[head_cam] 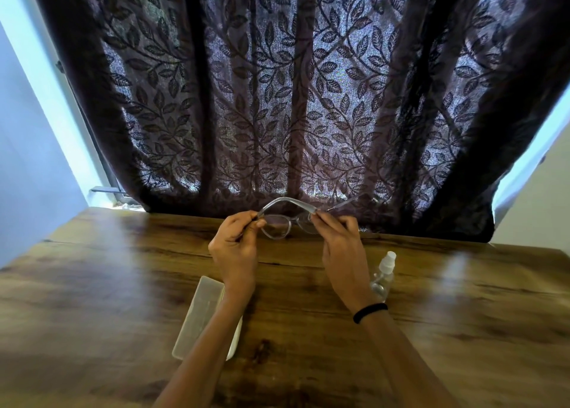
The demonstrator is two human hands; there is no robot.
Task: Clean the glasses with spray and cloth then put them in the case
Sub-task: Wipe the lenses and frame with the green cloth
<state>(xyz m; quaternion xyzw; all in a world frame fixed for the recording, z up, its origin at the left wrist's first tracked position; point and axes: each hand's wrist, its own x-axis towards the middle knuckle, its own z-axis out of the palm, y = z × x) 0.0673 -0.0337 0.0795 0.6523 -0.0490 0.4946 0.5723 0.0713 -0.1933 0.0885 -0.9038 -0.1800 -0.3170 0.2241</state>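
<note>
Clear-framed glasses [279, 224] are held up above the far part of the wooden table [123, 284]. My left hand [236, 247] pinches the left hinge and my right hand [339, 241] pinches the right hinge. One temple arches over the lenses and the other sticks out to the right. A pale grey glasses case [197, 312] lies shut on the table under my left forearm. A small clear spray bottle [384, 273] with a white cap lies to the right of my right wrist. No cloth is in view.
A dark curtain [293, 99] with a leaf pattern hangs right behind the table's far edge. Bright window strips show at both sides. A black band sits on my right wrist.
</note>
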